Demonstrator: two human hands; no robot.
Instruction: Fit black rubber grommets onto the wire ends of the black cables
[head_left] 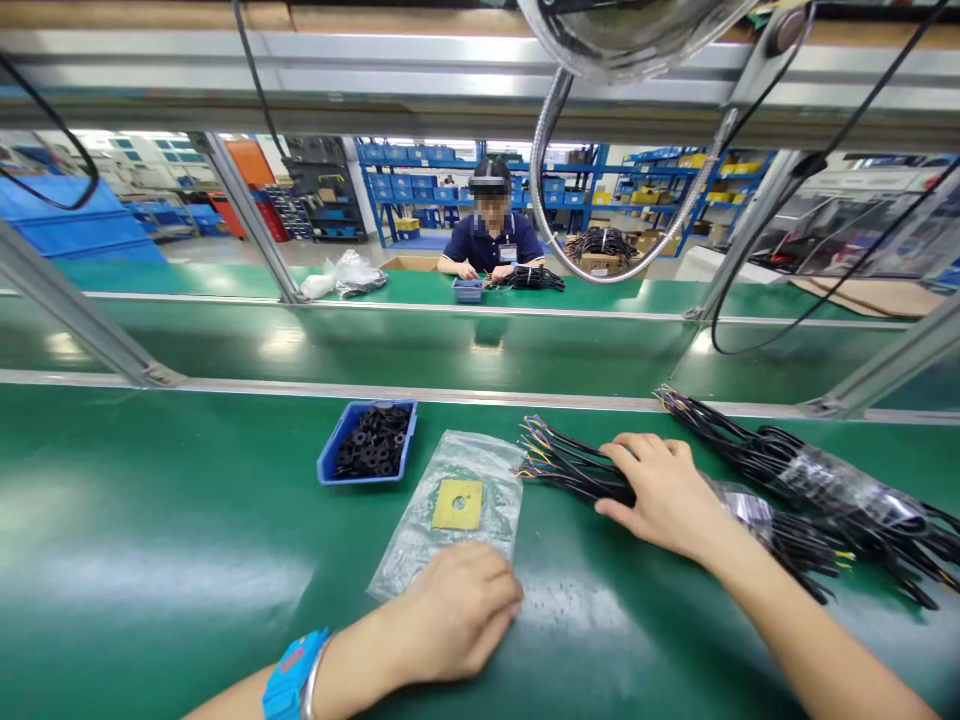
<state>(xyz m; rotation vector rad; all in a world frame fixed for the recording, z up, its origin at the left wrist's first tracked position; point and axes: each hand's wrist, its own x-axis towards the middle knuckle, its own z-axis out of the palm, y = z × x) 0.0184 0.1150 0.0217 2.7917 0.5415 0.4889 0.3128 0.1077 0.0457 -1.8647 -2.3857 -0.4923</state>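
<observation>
My right hand (pixel 667 495) lies over a bundle of black cables (pixel 570 465), thumb on the near side and fingers over the far side. Stripped coloured wire ends of that bundle point left, and clear wrap shows round it behind my wrist. My left hand (pixel 461 605) is curled at the lower edge of a clear plastic bag (pixel 420 535), its fingertips turned under; whatever they hold is hidden. On the bag lies a yellow square (pixel 445 503) with a round hole. Beyond it, a blue tray (pixel 324 468) holds many small black ring-shaped parts (pixel 375 440).
A second wrapped bundle of black cables (pixel 817 470) lies at the right. A metal rail (pixel 420 395) crosses behind the green table (pixel 150 560). A flexible metal hose (pixel 541 180) hangs overhead. Across the bench a person (pixel 491 235) works at another small blue tray (pixel 469 292).
</observation>
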